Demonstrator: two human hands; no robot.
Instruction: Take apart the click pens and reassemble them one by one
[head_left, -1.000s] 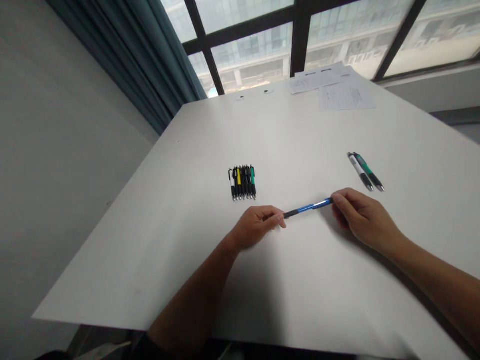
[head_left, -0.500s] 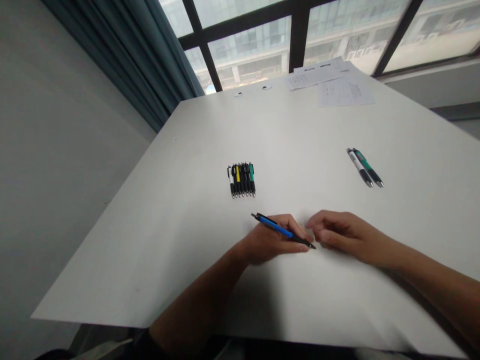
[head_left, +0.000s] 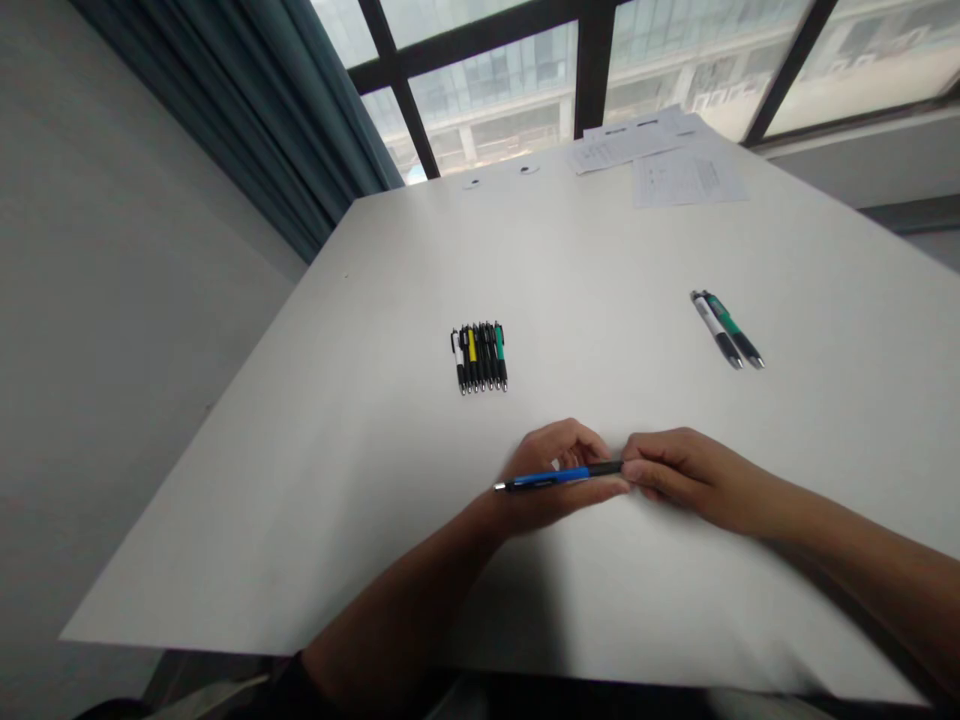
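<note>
A blue pen [head_left: 551, 478] with a black grip lies almost level across my left hand [head_left: 544, 490]. The left thumb and fingers close around its grip end, while the silver button end points left past the wrist. My right hand [head_left: 686, 475] pinches the tip end between thumb and fingers, so the very tip is hidden. Beyond my left hand, several pens [head_left: 478, 358] lie side by side in a tight row, with white, yellow, black and green barrels. To the right, a white pen [head_left: 718, 330] and a green pen [head_left: 735, 330] lie slantwise against each other.
The white table [head_left: 360, 420] spans most of the view. Printed papers [head_left: 690, 180] overlap at its far edge near the window [head_left: 495, 90]. Two small whitish pieces with dark spots lie at the far edge. A blue curtain [head_left: 247, 110] hangs at the left.
The blue pen has swung from slanting down to the right to nearly level. My right hand, apart from the pen before, has taken hold of its tip end.
</note>
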